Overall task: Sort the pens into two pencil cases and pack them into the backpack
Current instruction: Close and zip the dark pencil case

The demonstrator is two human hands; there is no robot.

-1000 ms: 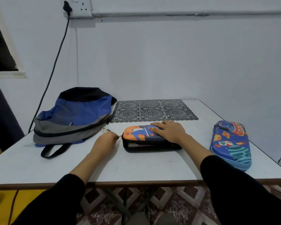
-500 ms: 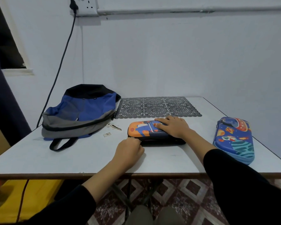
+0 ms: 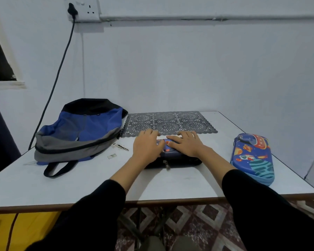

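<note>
Just changed, head view: left hand [image 3: 147, 148] has left the zip and lies flat on the centre pencil case [image 3: 172, 158] beside the right hand [image 3: 186, 146]; both press, neither grasps.
Zip pull [image 3: 166, 164]: hangs at the case's front.
Meaning: case looks closed, probably ready for the backpack [image 3: 80, 131], mid-left.
Second pencil case [image 3: 253, 158]: right of frame, untouched.

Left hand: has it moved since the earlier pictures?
Yes. The left hand moved right, away from the backpack, onto the dark pencil case.
</note>
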